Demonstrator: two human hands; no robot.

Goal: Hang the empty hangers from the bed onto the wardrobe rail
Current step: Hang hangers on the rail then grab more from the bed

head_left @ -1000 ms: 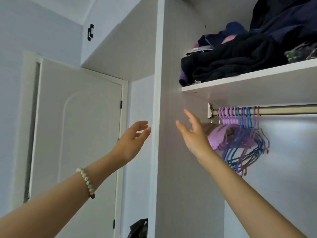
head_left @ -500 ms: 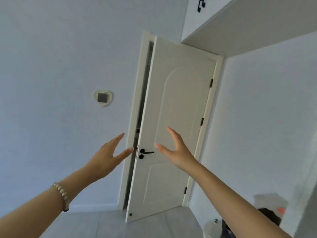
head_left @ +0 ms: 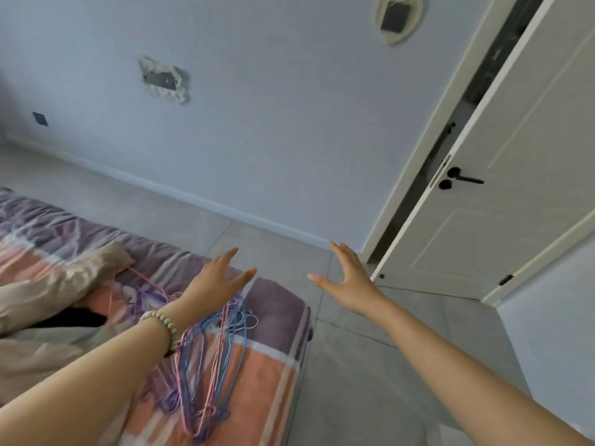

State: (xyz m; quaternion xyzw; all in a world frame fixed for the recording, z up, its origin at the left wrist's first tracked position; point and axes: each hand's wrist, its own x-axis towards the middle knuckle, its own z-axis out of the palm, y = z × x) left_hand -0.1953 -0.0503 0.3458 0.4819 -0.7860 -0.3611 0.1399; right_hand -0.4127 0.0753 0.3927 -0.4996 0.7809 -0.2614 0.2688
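Both sets of fingers are straight and hold nothing. The left fingers [head_left: 230,256] are loosely spread with the thumb apart. The right fingers [head_left: 342,252] lie close together with the thumb splayed wide.

The left hand [head_left: 219,281] hangs palm down over the near corner of the bed [head_left: 277,312], with a bracelet [head_left: 161,326] at its wrist. The right hand [head_left: 346,280] is extended over the floor [head_left: 354,365], beside the bed and well apart from it. Neither hand touches anything, as far as the view shows.

The hangers [head_left: 209,358] are thin pink, blue and purple ones lying in a tangled heap on the bed cover. The heap sits below the left wrist and forearm, which hide part of it. No count is possible because the wires overlap. A few loose strands trail toward a beige cloth [head_left: 48,284] further along the bed.

The wardrobe rail is out of view; a door [head_left: 515,204] stands ajar to the right. How many hangers are already hung cannot be verified.

Assessment: the heap on the bed is substantial, so much of the task is outstanding. The current step appears to be a reach for the next lot, with no grasp made yet. The tangle suggests hooks may snag when lifted, so the hangers should be separated before carrying.
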